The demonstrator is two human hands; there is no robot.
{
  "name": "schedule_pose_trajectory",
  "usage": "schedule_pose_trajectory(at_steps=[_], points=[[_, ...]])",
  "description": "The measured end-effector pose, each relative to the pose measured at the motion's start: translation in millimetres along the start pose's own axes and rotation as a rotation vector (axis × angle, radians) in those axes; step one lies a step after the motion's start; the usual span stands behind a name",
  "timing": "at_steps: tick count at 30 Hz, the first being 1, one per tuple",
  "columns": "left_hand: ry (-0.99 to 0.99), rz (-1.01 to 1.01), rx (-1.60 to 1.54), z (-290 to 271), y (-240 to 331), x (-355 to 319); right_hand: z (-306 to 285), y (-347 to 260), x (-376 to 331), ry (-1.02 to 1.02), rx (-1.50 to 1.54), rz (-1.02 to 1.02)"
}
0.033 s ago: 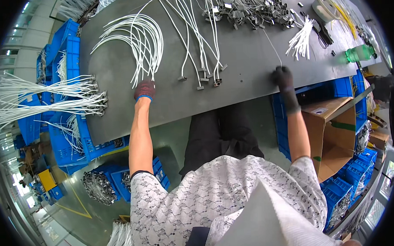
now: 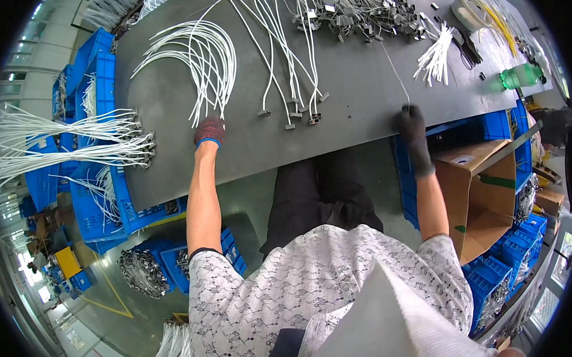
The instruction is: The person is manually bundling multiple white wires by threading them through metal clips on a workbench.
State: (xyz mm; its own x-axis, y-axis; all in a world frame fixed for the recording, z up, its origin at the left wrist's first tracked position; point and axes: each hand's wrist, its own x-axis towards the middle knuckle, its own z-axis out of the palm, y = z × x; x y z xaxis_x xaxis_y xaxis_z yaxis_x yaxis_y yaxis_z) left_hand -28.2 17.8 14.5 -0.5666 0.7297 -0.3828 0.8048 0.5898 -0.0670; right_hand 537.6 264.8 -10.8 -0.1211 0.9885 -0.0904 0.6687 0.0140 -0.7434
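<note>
My left hand (image 2: pixel 210 131), in a dark red glove with a blue cuff, is closed at the near ends of a curved bundle of white tubes (image 2: pixel 212 60) on the table. What its fingers grip is mostly covered by the glove. Over the table's front edge at the right, my right hand (image 2: pixel 413 123), in a dark grey glove, is closed on the near end of a thin wire (image 2: pixel 395 68). That wire runs back to a tangled heap of wires with metal clips (image 2: pixel 362 19). Between my hands lie several white cords with small metal end pieces (image 2: pixel 292 76).
Bundled white cords (image 2: pixel 74 156) overhang the left table edge above blue crates (image 2: pixel 99 215). Short white tubes (image 2: pixel 435 57), a green bottle (image 2: pixel 521 77) and a wire coil (image 2: pixel 470 11) lie at the right. Below stands an open cardboard box (image 2: pixel 472 202).
My right hand has moved slightly toward me, and the thin wire's near end has come with it. My left hand has stayed in place.
</note>
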Motion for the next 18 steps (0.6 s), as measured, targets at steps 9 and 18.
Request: schedule_pose_trajectory(at_steps=[9,18], points=[[-0.483,0.126,-2.043,-4.6,82.7,-75.5,-26.2,209.3,-327.9,-0.894,-0.483,0.399],[-0.661,0.282,-2.181,-15.7,333.7,-121.8,0.7,110.7,-321.3,-0.328,-0.211,-0.083]])
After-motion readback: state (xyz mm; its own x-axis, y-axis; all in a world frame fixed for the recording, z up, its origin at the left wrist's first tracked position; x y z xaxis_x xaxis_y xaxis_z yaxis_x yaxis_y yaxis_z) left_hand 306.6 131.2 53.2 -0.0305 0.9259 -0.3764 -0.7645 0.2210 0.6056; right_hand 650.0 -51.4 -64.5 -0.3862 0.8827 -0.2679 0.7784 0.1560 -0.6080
